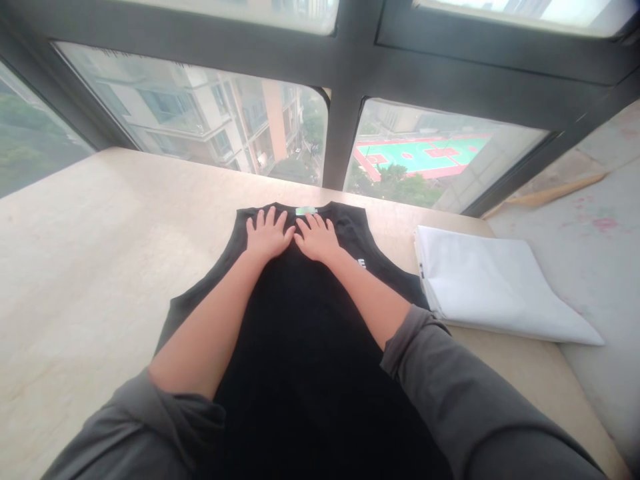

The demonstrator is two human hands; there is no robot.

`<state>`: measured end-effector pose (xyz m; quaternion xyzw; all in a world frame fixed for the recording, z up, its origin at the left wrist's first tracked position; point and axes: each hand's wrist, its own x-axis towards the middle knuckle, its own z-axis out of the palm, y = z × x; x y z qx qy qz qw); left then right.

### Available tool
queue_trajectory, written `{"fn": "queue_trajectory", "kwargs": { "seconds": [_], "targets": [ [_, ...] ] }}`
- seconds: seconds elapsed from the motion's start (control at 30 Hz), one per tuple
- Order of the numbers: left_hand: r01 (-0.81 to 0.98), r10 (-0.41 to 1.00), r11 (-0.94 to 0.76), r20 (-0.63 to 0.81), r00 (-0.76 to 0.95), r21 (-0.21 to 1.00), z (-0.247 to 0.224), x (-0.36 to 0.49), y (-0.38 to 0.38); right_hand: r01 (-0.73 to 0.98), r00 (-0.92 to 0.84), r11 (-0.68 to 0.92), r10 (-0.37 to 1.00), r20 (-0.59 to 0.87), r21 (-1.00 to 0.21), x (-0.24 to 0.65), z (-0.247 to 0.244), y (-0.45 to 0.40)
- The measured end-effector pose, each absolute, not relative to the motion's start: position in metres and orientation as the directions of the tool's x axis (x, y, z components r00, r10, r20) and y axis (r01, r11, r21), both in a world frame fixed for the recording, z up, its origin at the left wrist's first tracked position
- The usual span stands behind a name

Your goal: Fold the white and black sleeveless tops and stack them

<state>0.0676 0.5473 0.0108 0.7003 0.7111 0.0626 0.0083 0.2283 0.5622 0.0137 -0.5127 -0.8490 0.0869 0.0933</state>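
Both Hands Spread on a Black Shirt

The left hand and the right hand lie palm down on the black shirt, just below its neckline. Their fingers are spread and point toward the window, gripping nothing. The hands are side by side, thumbs inward — so near each other that it is hard to tell whether they touch.

The shirt is laid out on a pale, wide sill, its neck toward the window and its body running back toward the person, out of view at the bottom. A small pale green label shows at the neckline, and part of a white print shows just beside the right forearm. Grey sleeves are rolled up around the elbows, and both forearms reach over the shirt.

To the right, a folded white cloth rests on the sill, beside the shirt's edge and near the patterned wall. A dark window frame stands behind the sill. Through the glass are buildings, trees and a green and red sports court — all far below or outside.
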Motion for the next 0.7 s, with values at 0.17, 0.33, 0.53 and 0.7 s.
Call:
{"fn": "queue_trajectory", "kwargs": {
  "seconds": [0.17,0.33,0.53,0.7],
  "targets": [
    [0.995,0.999,0.007,0.041,-0.011,0.099,0.019,0.059,0.561,0.829,-0.47,0.48,0.876,0.107,-0.286,0.229,0.018,0.572],
    [0.996,0.987,-0.043,0.159,0.031,0.072,0.033,0.073,0.533,0.825,-0.377,0.427,0.904,0.202,-0.37,0.265,0.033,0.525],
    [0.922,0.916,-0.386,0.111,0.385,-0.007,0.055,0.141,0.374,0.829,-0.373,0.411,0.911,0.172,-0.379,0.361,0.032,0.381],
    [0.77,0.772,-0.633,0.154,0.617,0.086,0.051,0.187,0.208,0.858,-0.258,0.341,0.933,0.252,-0.384,0.453,0.015,0.261]
  ]
}}
